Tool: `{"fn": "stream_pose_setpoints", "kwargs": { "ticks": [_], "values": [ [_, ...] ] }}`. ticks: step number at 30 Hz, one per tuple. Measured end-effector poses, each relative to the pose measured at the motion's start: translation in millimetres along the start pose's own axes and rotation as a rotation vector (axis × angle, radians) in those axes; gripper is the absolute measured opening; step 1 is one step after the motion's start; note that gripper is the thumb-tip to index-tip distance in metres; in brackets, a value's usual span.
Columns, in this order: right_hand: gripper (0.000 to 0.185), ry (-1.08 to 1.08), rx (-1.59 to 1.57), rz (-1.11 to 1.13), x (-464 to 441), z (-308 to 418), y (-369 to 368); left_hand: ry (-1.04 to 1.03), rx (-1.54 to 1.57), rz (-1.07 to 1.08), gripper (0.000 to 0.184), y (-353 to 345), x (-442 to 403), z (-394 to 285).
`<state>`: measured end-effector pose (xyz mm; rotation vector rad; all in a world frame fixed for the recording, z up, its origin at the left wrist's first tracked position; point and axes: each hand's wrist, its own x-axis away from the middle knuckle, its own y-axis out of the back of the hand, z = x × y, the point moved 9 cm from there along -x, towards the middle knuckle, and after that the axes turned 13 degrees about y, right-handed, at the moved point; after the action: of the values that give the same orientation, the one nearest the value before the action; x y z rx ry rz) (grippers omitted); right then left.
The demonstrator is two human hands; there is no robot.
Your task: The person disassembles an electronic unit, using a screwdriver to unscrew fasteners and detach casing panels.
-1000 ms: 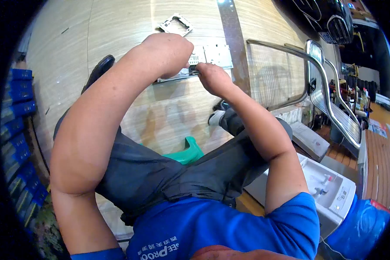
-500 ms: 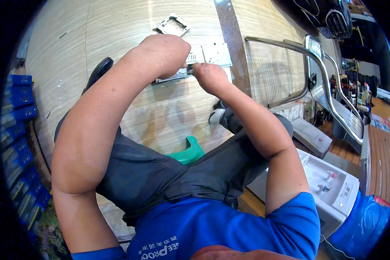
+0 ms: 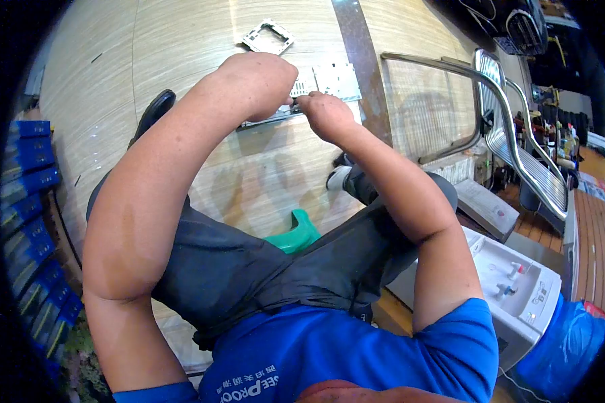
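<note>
The person sat with knees apart over a floor (image 3: 87, 87) of pale, streaked tiles, both arms stretched forward. A pale, slotted flat device (image 3: 338, 82) lay on the floor in front of the knees, its right end at the left edge of a dark strip (image 3: 366, 74) that crossed the tiles. The left hand (image 3: 265, 84) covered the device's left part, its fingers bent down behind the back of the hand. The right hand (image 3: 326, 117) was at the device's near edge, thumb and forefinger drawn together just beside the left fingertips. Both hands were curled, but whether either grasped a small part could not be told.

A square, open-centred frame (image 3: 269, 37) lay tilted beyond the left hand, near the device's far left corner and apart from it. A green stool (image 3: 296, 232) showed between the thighs, and a black shoe (image 3: 156, 113) stood beside the left forearm.

Along the floor's left edge stood a row of blue boxes (image 3: 30, 181). Right of the dark strip was a metal-framed chair (image 3: 507, 144); nearer the person, on the same side, a white water dispenser (image 3: 517, 289) had a red and a blue tap.
</note>
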<state>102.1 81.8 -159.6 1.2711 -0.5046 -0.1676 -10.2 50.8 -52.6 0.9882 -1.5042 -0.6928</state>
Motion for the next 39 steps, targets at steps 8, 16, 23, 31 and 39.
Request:
{"fn": "stream_pose_setpoints", "kwargs": {
  "ticks": [8, 16, 23, 31, 39],
  "values": [
    [0.021, -0.020, 0.003, 0.055, -1.0, -0.6, -0.6, 0.003, 0.001, 0.024, 0.032, -2.7, -1.6, -3.1],
    [0.020, 0.043, -0.009, -0.008, 1.4, 5.2, 1.6, -0.027, -0.001, 0.000, 0.032, -5.1, -4.5, -4.2],
    [0.018, -0.019, -0.029, 0.078, -1.4, -1.7, -6.9, -0.018, -0.025, 0.003, 0.031, -4.0, -3.3, -5.8],
    [0.017, 0.001, -0.012, 0.008, 0.3, 3.2, 3.8, -0.014, -0.024, 0.008, 0.031, -6.0, -2.9, -5.2],
    [0.014, 0.032, -0.037, 0.009, -4.0, -1.9, -7.8, -0.003, -0.040, 0.025, 0.031, -7.7, -3.1, -4.8]
  ]
}}
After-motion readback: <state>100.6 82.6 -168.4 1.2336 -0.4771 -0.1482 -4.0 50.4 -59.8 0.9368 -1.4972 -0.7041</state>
